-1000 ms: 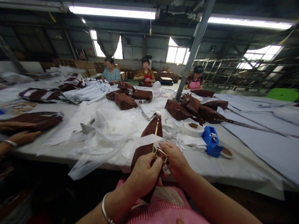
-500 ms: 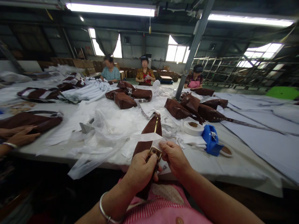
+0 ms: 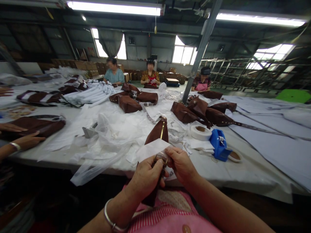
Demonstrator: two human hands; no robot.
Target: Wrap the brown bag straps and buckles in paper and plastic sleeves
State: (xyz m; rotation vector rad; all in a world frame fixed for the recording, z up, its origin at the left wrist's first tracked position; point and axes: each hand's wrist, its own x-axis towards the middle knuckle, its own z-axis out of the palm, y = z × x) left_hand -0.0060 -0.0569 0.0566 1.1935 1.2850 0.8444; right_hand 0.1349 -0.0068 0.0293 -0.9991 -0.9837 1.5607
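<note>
A brown leather bag [image 3: 156, 132] with a gold zip lies before me at the table's near edge, partly covered by a thin white sheet [image 3: 152, 148]. My left hand [image 3: 148, 173] is closed round the bag's strap, its thumb on a gold-coloured buckle [image 3: 161, 159]. Just to its right, my right hand [image 3: 181, 163] pinches the sheet's right end against the buckle. The sheet extends leftward over the bag, above my left hand. Fingers hide much of the buckle and strap.
Crumpled plastic wrap [image 3: 109, 139] lies left of the bag. On the right are a white tape roll [image 3: 200, 133] and a blue tape dispenser [image 3: 220, 145]. More brown bags [image 3: 130, 104] lie farther back. A co-worker's hands [image 3: 28, 141] touch another bag at left; several people sit across the table.
The white sheet has turned from a narrow strip to a broader face over the bag and the buckle. At left, the co-worker's hands have shifted on their bag.
</note>
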